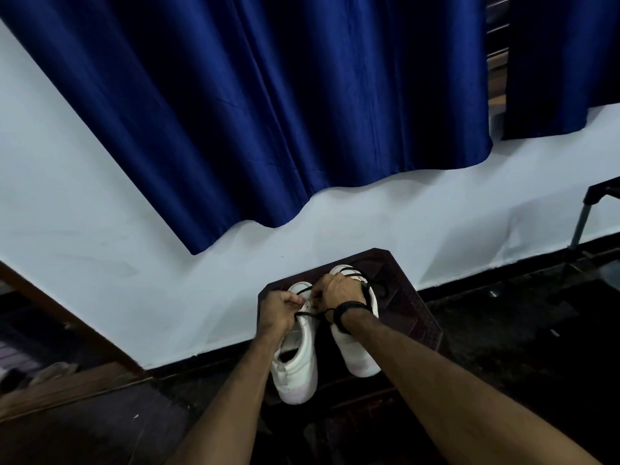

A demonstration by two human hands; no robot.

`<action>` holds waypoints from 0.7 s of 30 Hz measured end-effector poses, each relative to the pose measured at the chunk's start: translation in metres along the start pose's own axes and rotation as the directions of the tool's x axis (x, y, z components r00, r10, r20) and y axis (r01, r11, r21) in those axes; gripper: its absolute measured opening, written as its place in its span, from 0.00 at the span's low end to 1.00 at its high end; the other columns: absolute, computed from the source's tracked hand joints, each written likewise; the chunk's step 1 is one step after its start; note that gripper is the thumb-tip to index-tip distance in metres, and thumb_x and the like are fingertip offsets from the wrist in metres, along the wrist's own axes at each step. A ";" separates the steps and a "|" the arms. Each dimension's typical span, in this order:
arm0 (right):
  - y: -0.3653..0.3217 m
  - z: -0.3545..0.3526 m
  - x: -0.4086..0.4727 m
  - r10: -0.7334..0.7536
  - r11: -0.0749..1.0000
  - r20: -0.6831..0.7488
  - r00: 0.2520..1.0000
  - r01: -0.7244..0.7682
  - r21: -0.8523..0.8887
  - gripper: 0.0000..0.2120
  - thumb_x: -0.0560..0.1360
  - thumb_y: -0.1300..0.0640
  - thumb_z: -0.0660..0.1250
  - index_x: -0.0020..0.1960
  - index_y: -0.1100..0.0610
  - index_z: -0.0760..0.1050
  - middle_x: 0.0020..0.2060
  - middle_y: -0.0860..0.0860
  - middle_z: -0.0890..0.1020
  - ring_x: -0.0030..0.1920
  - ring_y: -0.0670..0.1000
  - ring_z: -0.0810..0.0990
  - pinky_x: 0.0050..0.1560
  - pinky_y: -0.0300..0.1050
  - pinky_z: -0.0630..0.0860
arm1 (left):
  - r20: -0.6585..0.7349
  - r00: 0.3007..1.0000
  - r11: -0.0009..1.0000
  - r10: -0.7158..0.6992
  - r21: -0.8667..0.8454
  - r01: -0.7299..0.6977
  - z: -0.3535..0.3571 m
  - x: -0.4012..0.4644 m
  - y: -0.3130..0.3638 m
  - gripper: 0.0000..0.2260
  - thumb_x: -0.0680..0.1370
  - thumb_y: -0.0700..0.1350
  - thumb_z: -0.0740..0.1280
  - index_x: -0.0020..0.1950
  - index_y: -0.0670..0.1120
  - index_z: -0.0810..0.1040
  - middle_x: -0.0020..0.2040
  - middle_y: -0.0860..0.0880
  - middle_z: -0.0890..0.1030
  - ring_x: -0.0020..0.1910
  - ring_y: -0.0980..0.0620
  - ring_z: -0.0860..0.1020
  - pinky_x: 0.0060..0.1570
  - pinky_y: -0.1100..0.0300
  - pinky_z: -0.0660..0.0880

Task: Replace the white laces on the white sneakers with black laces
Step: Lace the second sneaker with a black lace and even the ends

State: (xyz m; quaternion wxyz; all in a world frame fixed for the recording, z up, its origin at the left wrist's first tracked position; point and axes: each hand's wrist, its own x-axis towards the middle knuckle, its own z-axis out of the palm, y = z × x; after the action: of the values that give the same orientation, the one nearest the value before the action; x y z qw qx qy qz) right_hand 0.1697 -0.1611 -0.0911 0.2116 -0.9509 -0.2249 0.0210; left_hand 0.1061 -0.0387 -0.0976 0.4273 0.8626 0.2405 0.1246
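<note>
Two white sneakers stand side by side on a dark stool [416, 317], heels toward me. Over the lace area of the left sneaker [298, 360], my left hand [280, 312] is curled round a black lace [310, 316]. That lace runs taut across to my right hand [339, 290], which pinches it above the gap between the shoes. My right hand also covers the front of the right sneaker [355, 350], where black lacing [379, 290] shows near the toe. A dark band sits on my right wrist.
A white wall [100, 263] rises just behind the stool, with a blue curtain [268, 112] hanging over it. A metal stand leg [580, 223] is at the right. The floor around is dark, and a wooden edge [67, 380] runs at the left.
</note>
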 end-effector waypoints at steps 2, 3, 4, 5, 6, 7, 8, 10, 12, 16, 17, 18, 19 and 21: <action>0.001 -0.002 -0.002 -0.010 1.000 0.014 1.000 0.010 0.006 0.14 0.76 0.48 0.63 0.59 0.51 0.78 0.57 0.55 0.80 0.57 0.57 0.80 0.53 0.49 0.75 | 0.028 0.999 0.999 0.036 -0.002 -0.036 0.005 0.007 -0.009 0.19 0.70 0.24 0.65 0.33 0.48 0.81 0.33 0.53 0.82 0.39 0.51 0.81 0.49 0.56 0.77; 0.002 -0.001 -0.002 -0.014 1.000 0.018 1.000 0.014 0.008 0.14 0.76 0.49 0.63 0.59 0.51 0.78 0.56 0.55 0.80 0.57 0.57 0.80 0.53 0.49 0.75 | 0.032 0.998 0.998 0.058 0.007 -0.059 0.007 0.010 -0.012 0.21 0.69 0.22 0.63 0.33 0.47 0.80 0.33 0.51 0.81 0.39 0.50 0.80 0.48 0.55 0.76; 0.003 -0.002 -0.004 -0.020 1.000 0.022 1.000 0.020 0.011 0.14 0.76 0.49 0.64 0.59 0.51 0.78 0.56 0.56 0.80 0.57 0.58 0.79 0.53 0.49 0.75 | 0.037 0.996 0.996 0.082 0.044 -0.083 0.007 0.010 -0.012 0.21 0.68 0.21 0.63 0.33 0.48 0.79 0.33 0.51 0.81 0.38 0.51 0.78 0.45 0.56 0.75; 0.003 -0.002 -0.005 -0.028 1.000 0.022 0.999 0.027 0.013 0.15 0.76 0.49 0.64 0.59 0.51 0.78 0.56 0.56 0.80 0.57 0.58 0.79 0.53 0.48 0.75 | 0.049 0.993 0.989 0.104 0.105 -0.109 0.007 0.009 -0.012 0.20 0.69 0.23 0.64 0.33 0.49 0.78 0.32 0.51 0.79 0.36 0.54 0.77 0.43 0.60 0.74; 0.003 -0.002 -0.006 -0.031 0.999 0.025 0.999 0.030 0.017 0.15 0.76 0.49 0.64 0.59 0.51 0.78 0.56 0.56 0.80 0.57 0.58 0.79 0.53 0.48 0.75 | 0.065 0.990 0.974 0.128 0.179 -0.138 0.006 0.007 -0.010 0.19 0.70 0.25 0.65 0.33 0.51 0.76 0.31 0.54 0.77 0.33 0.57 0.74 0.40 0.66 0.71; 0.003 -0.002 -0.006 -0.035 0.999 0.027 0.999 0.034 0.027 0.15 0.76 0.48 0.64 0.59 0.51 0.78 0.56 0.56 0.80 0.57 0.58 0.79 0.53 0.47 0.75 | 0.074 0.986 0.956 0.149 0.244 -0.163 0.003 0.003 -0.005 0.19 0.70 0.27 0.65 0.32 0.52 0.73 0.29 0.56 0.75 0.31 0.58 0.72 0.35 0.71 0.67; 0.002 -0.002 -0.007 -0.037 0.999 0.029 0.999 0.036 0.032 0.15 0.75 0.48 0.64 0.59 0.51 0.78 0.56 0.56 0.80 0.56 0.58 0.80 0.52 0.47 0.75 | 0.077 0.983 0.941 0.169 0.286 -0.184 0.001 0.000 -0.002 0.18 0.70 0.29 0.63 0.31 0.52 0.71 0.28 0.56 0.73 0.30 0.57 0.70 0.32 0.72 0.64; 0.002 -0.004 -0.009 -0.035 0.999 0.003 0.999 0.035 0.022 0.15 0.76 0.49 0.63 0.58 0.52 0.78 0.55 0.57 0.80 0.55 0.58 0.80 0.50 0.46 0.75 | 0.084 0.980 0.924 0.183 0.327 -0.200 -0.002 -0.004 0.004 0.16 0.69 0.30 0.60 0.31 0.51 0.69 0.29 0.55 0.73 0.33 0.53 0.72 0.32 0.69 0.64; 0.004 -0.005 -0.009 -0.038 0.999 -0.035 0.999 0.039 0.017 0.14 0.76 0.50 0.62 0.58 0.53 0.78 0.55 0.57 0.80 0.56 0.57 0.79 0.49 0.45 0.74 | 0.092 0.977 0.910 0.194 0.355 -0.215 -0.007 -0.009 0.008 0.11 0.68 0.32 0.60 0.33 0.48 0.70 0.33 0.53 0.76 0.37 0.50 0.75 0.37 0.61 0.69; 0.003 -0.009 -0.013 -0.100 0.994 -0.077 0.992 0.102 0.029 0.12 0.77 0.54 0.60 0.57 0.49 0.79 0.55 0.56 0.77 0.58 0.55 0.76 0.51 0.46 0.74 | 0.150 0.958 0.809 0.246 0.513 -0.288 -0.018 -0.017 0.009 0.05 0.70 0.38 0.60 0.39 0.48 0.70 0.43 0.52 0.78 0.45 0.48 0.77 0.43 0.52 0.73; 0.002 -0.009 -0.013 -0.110 0.993 -0.069 0.992 0.113 0.043 0.12 0.77 0.53 0.60 0.56 0.48 0.79 0.55 0.56 0.77 0.56 0.56 0.77 0.51 0.46 0.74 | 0.163 0.950 0.776 0.268 0.547 -0.313 -0.018 -0.018 0.010 0.05 0.71 0.38 0.60 0.41 0.49 0.71 0.45 0.51 0.78 0.47 0.47 0.77 0.43 0.53 0.73; 0.001 -0.010 -0.014 -0.117 0.991 -0.056 0.992 0.120 0.053 0.11 0.77 0.53 0.60 0.55 0.48 0.79 0.55 0.56 0.76 0.54 0.57 0.78 0.51 0.46 0.74 | 0.172 0.943 0.746 0.285 0.577 -0.331 -0.017 -0.020 0.010 0.06 0.72 0.38 0.60 0.43 0.49 0.73 0.48 0.51 0.79 0.49 0.46 0.78 0.44 0.53 0.74; -0.001 -0.011 -0.015 -0.120 0.990 -0.048 0.992 0.123 0.061 0.11 0.77 0.52 0.60 0.54 0.47 0.79 0.54 0.56 0.76 0.53 0.58 0.79 0.50 0.45 0.74 | 0.178 0.937 0.716 0.300 0.608 -0.344 -0.015 -0.022 0.010 0.08 0.73 0.38 0.60 0.47 0.49 0.75 0.51 0.50 0.79 0.52 0.45 0.78 0.46 0.53 0.74; -0.002 -0.012 -0.016 -0.118 0.991 -0.038 0.992 0.120 0.067 0.10 0.77 0.53 0.60 0.53 0.47 0.79 0.54 0.56 0.77 0.52 0.58 0.79 0.48 0.45 0.73 | 0.162 0.933 0.695 0.321 0.629 -0.348 -0.012 -0.024 0.009 0.11 0.74 0.38 0.61 0.52 0.49 0.78 0.56 0.49 0.80 0.55 0.44 0.78 0.49 0.52 0.75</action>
State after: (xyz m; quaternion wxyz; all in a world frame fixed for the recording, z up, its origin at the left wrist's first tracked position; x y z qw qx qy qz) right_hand 0.1556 -0.1713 -0.0803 0.2492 -0.9281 -0.2767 0.0002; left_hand 0.0837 -0.0474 -0.0839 0.0773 0.9878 0.0991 0.0923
